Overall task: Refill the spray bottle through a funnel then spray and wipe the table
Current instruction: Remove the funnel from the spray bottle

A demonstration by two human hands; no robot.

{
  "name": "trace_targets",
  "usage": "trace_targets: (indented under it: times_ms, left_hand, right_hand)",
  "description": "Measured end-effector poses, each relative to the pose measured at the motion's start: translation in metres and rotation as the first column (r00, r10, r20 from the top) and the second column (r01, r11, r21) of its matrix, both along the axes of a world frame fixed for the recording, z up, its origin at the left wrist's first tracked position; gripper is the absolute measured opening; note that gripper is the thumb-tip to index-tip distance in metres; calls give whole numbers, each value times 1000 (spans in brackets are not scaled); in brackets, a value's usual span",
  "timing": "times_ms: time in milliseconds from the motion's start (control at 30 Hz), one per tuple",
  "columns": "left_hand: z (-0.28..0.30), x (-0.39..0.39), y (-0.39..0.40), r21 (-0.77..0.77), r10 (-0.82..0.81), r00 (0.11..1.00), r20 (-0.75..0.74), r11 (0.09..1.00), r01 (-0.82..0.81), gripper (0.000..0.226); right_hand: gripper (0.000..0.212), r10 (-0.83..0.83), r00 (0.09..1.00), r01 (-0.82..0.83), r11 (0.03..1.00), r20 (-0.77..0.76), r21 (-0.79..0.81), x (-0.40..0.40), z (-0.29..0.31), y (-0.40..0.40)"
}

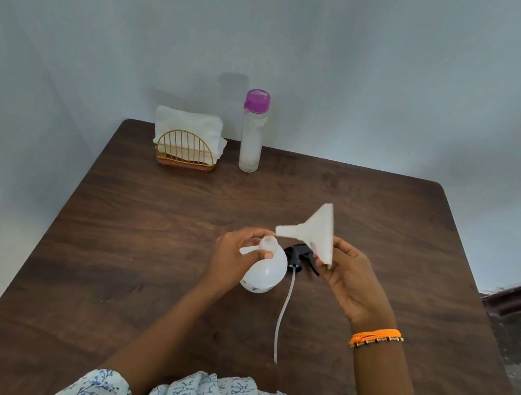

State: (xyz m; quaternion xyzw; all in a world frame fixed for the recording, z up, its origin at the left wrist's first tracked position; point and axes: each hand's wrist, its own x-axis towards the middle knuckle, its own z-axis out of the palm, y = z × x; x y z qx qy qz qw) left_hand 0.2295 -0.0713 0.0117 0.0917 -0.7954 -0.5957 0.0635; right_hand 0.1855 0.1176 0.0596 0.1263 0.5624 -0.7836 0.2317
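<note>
A round white spray bottle (265,273) stands uncapped at the middle of the dark wooden table (139,245). My left hand (236,256) grips it around the neck. My right hand (350,279) holds a white funnel (313,233) by its wide rim, tilted sideways, with the spout pointing left just above the bottle's open mouth. The black trigger head (302,257) lies on the table behind the bottle, its long clear dip tube (284,309) trailing toward me.
At the table's far edge stand a tall clear bottle with a purple cap (252,131) and a gold wire holder full of white napkins (187,141). A wall rises right behind them. An orange bracelet (375,336) circles my right wrist.
</note>
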Motion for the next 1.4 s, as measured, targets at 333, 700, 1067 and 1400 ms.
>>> trace_targets:
  times_ms: [333,700,1067,1400]
  left_hand:
    - [-1,3,2,9,26,999,27,1000,-27,35]
    - [2,2,5,22,19,999,45,1000,-20,32]
    - [20,-16,-8,217,-9,978,209,975,-38,18]
    - [0,-88,-30,138,57,929,365,984,-115,22]
  right_hand:
    - [20,-41,994,57,985,98,-164,-1,-13,-2]
    - [21,-2,997,9,996,82,-88,-6,-23,2]
    - [17,-121,988,128,989,101,-74,-47,-23,-18]
    - [17,-86,985,136,921,-151,364,-142,-46,-63]
